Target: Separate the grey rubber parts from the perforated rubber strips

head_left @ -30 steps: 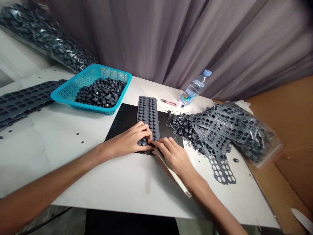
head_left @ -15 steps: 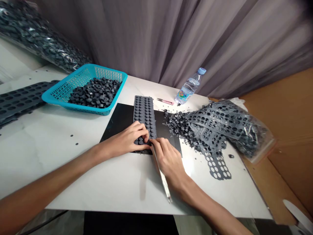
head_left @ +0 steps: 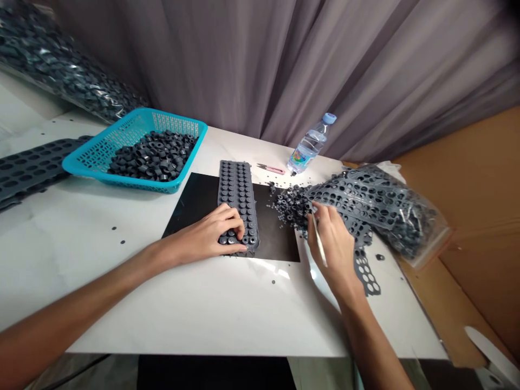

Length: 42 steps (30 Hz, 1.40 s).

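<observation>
In the head view, my left hand [head_left: 221, 230] rests with curled fingers on the near end of a dark grey rubber sheet [head_left: 236, 189] studded with rows of round knobs. Its thumb lies along the sheet's near edge. The sheet lies on a black mat [head_left: 280, 233]. My right hand [head_left: 333, 238] is closed around slim white tweezers [head_left: 319, 241], over the near side of a pile of small dark rubber rings and bits [head_left: 294, 203]. Whether the tweezers' tip grips anything is too small to tell.
A blue basket [head_left: 122, 184] of dark rings stands left. Pink-handled snips [head_left: 271, 169] and a water bottle [head_left: 311, 146] sit at the back. Right are punched-out sheets [head_left: 357, 195] and a clear bag [head_left: 426, 233]; another filled bag [head_left: 73, 70] is back left.
My right hand has moved right with the tweezers, from the near end of the knobbed sheet to the pile. My left hand stays on the sheet. The view has shifted slightly.
</observation>
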{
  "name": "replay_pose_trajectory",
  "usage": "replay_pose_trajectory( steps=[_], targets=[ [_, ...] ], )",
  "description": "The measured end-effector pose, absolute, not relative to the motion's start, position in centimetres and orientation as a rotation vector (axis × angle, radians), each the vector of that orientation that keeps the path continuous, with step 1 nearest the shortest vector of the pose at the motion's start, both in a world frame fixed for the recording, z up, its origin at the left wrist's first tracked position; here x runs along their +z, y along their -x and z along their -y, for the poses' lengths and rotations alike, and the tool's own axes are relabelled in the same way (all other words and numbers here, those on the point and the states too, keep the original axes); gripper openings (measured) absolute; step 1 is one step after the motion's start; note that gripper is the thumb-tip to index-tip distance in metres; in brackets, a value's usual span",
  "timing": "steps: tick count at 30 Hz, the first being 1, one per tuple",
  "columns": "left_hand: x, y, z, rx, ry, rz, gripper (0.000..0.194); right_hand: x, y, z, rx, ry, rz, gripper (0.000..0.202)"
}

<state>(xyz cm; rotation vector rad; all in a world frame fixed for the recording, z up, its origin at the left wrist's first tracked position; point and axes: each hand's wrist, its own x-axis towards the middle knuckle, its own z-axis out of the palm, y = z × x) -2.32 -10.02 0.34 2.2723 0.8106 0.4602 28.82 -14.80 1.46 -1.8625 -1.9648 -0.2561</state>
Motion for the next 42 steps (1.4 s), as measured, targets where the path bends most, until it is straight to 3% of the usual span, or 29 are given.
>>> replay_pose_trajectory(
  steps=[3,6,10,27,35,42],
  targets=[
    [0.6,2.7,9.8,0.468,-2.261,-0.825,0.022,1.2,-27.6,14.7,0.015,1.688,1.962,0.036],
    [0.9,2.9,9.7,0.497,-2.269,-0.895,0.021,1.1,-25.4,14.9,0.308,1.456,2.065,0.021],
    [0.7,2.6,9.8,0.508,-2.316,-0.933,0.015,1.2,-23.3,15.1,0.426,1.157,2.259,0.018],
    [-0.3,1.6,10.0,0.653,-2.339,-0.922,0.005,0.8,-22.3,15.2,0.332,1.183,2.373,0.015],
    [-0.3,1.6,10.1,0.650,-2.302,-0.947,0.004,-1.1,-21.8,15.4,-0.197,1.259,2.526,0.027],
    [-0.2,1.4,9.9,0.615,-2.259,-0.942,0.007,-0.4,-21.5,15.5,-0.255,1.384,2.363,0.030]
  ],
)
